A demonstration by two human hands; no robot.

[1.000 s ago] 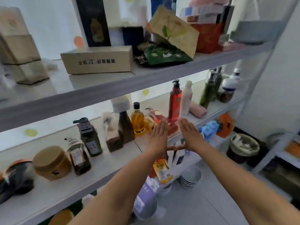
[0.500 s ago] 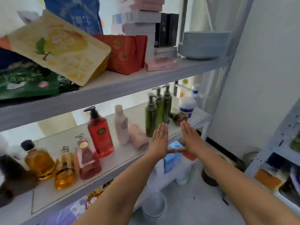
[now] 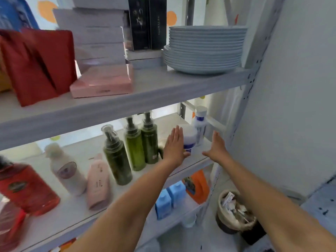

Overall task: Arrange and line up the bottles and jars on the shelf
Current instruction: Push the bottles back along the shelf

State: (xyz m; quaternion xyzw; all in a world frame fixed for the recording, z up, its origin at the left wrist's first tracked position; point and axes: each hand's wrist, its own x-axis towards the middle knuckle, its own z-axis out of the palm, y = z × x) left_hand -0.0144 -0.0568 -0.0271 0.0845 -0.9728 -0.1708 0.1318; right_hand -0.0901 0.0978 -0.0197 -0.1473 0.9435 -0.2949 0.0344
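The job looks barely begun. Both hands are flat, fingers straight and together, thumbs out, and neither has hold of anything. They bracket the jar (image 3: pixel 190 139), a squat white tub with a blue label band: the left hand (image 3: pixel 174 144) is just left of it, its thumb near the base, though I cannot tell whether it touches. The right hand (image 3: pixel 217 146) is to the jar's right and apart from it.

Just behind the jar, to its right, stands a white bottle (image 3: pixel 200 124) with a blue label. Left of the jar, three green bottles (image 3: pixel 134 144) with pump tops stand upright in a rough slanting row — the nearest thing to order on the shelf (image 3: pixel 54 220). Farther left of the jar a pink tube (image 3: pixel 97 180) lies on its side, then a pale bottle (image 3: pixel 66 170) and a red bottle (image 3: pixel 25 188), blurred and scattered.

In my judgement the jar and white bottle need squaring up first, then the tube stood upright and the left-hand bottles drawn into line.
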